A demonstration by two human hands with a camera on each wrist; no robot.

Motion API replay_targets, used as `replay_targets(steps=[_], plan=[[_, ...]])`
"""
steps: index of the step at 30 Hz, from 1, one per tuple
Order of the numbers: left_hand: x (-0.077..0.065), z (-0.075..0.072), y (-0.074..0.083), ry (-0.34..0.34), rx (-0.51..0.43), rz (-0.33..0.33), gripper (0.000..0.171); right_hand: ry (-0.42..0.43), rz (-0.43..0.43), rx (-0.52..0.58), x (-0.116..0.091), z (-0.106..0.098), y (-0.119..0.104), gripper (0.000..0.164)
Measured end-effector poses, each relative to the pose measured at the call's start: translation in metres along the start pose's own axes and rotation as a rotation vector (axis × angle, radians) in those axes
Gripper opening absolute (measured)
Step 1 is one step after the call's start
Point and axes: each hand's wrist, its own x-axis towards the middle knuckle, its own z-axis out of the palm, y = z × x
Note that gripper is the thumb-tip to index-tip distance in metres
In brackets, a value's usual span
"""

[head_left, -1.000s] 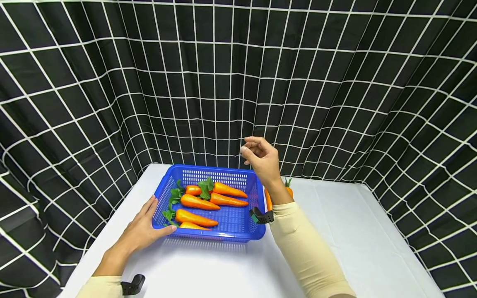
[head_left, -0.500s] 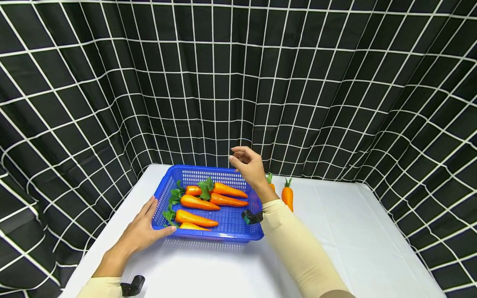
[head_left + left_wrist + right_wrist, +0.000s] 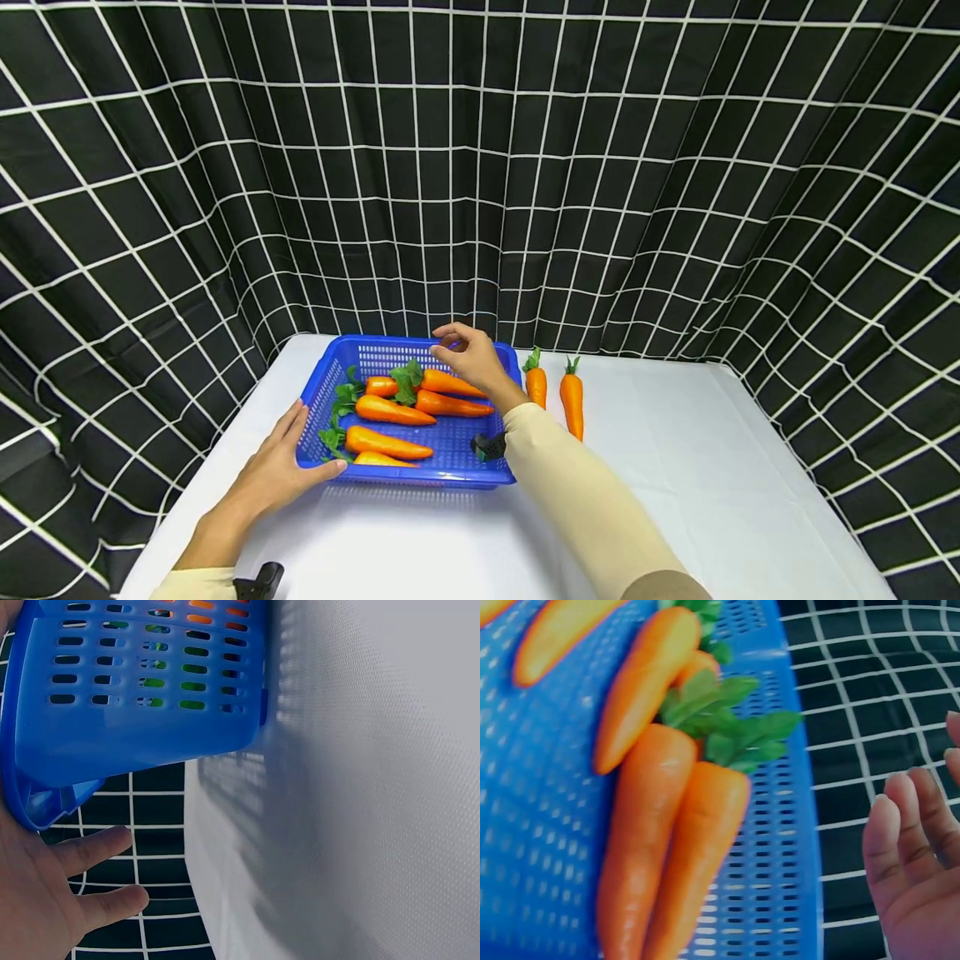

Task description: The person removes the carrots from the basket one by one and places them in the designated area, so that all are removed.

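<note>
A blue plastic basket (image 3: 420, 477) holds several orange carrots (image 3: 388, 442) with green leaves, most pointing right. My left hand (image 3: 273, 471) rests at its front left corner, thumb along the front rim and fingers along the left side. In the left wrist view two fingers extend straight past the basket corner (image 3: 135, 735). Above the back right part of the basket hovers my right hand (image 3: 472, 360), its fingers loosely bent with nothing between them. The right wrist view shows those fingers beyond the basket's rim, with a pair of carrots (image 3: 641, 840) lying side by side inside.
Two more carrots, one nearer the basket (image 3: 536, 386) and one farther right (image 3: 572, 404), lie on the white table (image 3: 690, 467). A black curtain with a white grid (image 3: 480, 183) hangs behind and at both sides.
My right hand has moved left and down, from beyond the basket's right back corner to over its back part. Both carrots on the table are more exposed. My left hand stays at the corner.
</note>
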Motion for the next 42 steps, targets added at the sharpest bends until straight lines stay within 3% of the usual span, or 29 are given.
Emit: replay_targets(steps=[8, 14, 21, 42], plan=[[-0.007, -0.004, -0.008, -0.007, -0.002, -0.028, 0.115, -0.199, 0.063, -0.140, -0.002, 0.024, 0.013, 0.027], [-0.006, -0.004, -0.007, -0.004, -0.009, -0.018, 0.115, -0.270, 0.126, -0.182, -0.004, 0.028, 0.015, 0.028], [-0.005, -0.003, -0.005, -0.004, -0.019, -0.014, 0.115, -0.392, 0.147, -0.341, -0.006, 0.028, 0.019, 0.029], [0.001, -0.001, 0.000, -0.010, -0.019, 0.001, 0.114, -0.471, 0.215, -0.507, -0.009, 0.019, 0.036, 0.036]])
